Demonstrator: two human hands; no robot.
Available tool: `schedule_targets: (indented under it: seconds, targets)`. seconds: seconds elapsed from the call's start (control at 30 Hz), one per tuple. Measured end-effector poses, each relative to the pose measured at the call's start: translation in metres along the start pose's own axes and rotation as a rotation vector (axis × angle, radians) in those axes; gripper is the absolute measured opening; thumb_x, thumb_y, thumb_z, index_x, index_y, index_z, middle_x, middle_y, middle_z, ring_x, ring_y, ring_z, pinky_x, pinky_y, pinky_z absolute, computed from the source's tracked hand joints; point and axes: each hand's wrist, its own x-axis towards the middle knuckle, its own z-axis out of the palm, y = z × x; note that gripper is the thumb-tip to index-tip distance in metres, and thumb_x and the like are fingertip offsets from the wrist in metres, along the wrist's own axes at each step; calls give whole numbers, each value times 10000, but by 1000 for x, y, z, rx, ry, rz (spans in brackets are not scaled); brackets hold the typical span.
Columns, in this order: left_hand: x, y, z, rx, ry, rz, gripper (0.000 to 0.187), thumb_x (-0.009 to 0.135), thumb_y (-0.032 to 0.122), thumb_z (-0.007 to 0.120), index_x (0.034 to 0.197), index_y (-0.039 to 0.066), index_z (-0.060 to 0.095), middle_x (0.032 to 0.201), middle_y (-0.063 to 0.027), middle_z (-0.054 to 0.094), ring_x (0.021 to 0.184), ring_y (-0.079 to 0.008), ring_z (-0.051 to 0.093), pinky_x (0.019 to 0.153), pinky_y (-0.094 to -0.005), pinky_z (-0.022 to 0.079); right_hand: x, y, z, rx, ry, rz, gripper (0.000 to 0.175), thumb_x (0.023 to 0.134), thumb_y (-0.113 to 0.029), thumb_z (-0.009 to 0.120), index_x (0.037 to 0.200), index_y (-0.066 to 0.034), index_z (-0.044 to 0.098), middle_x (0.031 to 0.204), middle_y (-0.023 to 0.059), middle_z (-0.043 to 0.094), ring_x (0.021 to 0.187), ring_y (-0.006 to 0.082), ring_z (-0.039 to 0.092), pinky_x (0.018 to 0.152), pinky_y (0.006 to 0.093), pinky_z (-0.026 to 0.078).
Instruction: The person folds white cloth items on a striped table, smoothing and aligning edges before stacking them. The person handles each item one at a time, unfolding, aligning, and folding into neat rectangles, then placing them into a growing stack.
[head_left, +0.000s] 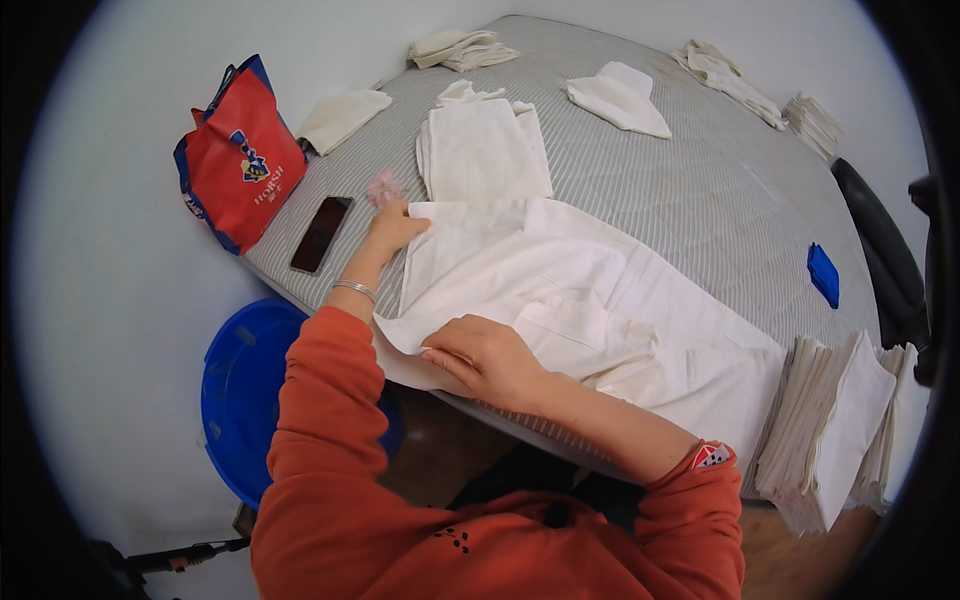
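Note:
A large white cloth (480, 262) is spread over the near side of a mattress (720, 187) with grey stripes. My left hand (394, 227) holds the cloth's far left corner, with the thumb on top. Between the thumb and fingers of my right hand (487, 361), the near left edge is pinched and slightly raised. Rumpled folds run across the cloth right of my right hand. Just beyond its far edge lies a stack of folded white cloths (484, 150). A pink flower-like item (385, 187) sits right behind my left hand.
Left of my left hand are a smartphone (321, 235) and a red bag (240, 165). A blue tub (236, 397) stands below the mattress edge. Folded cloth piles (817, 427) fill the near right. More cloths (622, 97) and a small blue item (823, 275) lie farther off.

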Motion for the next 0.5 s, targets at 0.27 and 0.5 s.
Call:
schedule_targets:
  seconds: [0.27,0.5]
  targets:
    - [-29,64,-113,-622,-34,182,152,941,153,727,1034,33,737,905,-14,722,755,-81,628,690,-218,478,76,-16,-53,85,229,25,202,979,-203,666,1027,-11,704,909,211,683,787,384,643,717,409,515]
    - [-78,120,-144,-759,74,464,101,940,73,739,996,-10,745,847,27,702,725,-22,576,666,-188,452,140,-50,-90,45,168,-59,191,979,-161,645,1019,21,683,882,217,669,709,340,572,700,376,495]
